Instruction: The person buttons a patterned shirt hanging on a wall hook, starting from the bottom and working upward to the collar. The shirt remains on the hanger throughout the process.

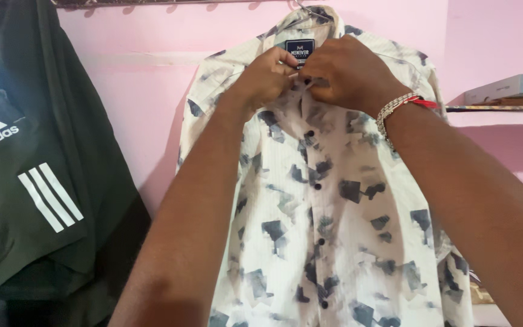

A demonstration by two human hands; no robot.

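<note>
- Shirt (pixel 334 200), cream with dark blue-grey angular patches and fine stripes, is hung on a hanger (pixel 310 11) against a pink wall (pixel 140 91); its front is closed by a row of dark buttons (pixel 318 186) running down the middle; a dark label (pixel 299 47) is seen inside the collar.
- Left hand (pixel 267 79) is raised to the collar, just below the label; its fingers (pixel 286 63) are drawn together and pinched on the left edge of the shirt's placket at the top.
- Right hand (pixel 349 75) is set against the left hand, touching it at the neck opening; its fingers (pixel 316 82) are curled shut on the opposite edge of the placket; whether the top button itself is gripped cannot be told, as it is hidden by the fingers.
- Bracelet (pixel 398 109), of pale beads with a red thread, is worn on the right wrist.
- Dark green sports shirt (pixel 37 181) with three white stripes is hung beside the patterned shirt, at the left of the wall, apart from both hands.
- Shelf (pixel 503 109) is fixed to the wall at the right; a flat grey box (pixel 506 88) is laid on it, near its front edge, well apart from the hands.
</note>
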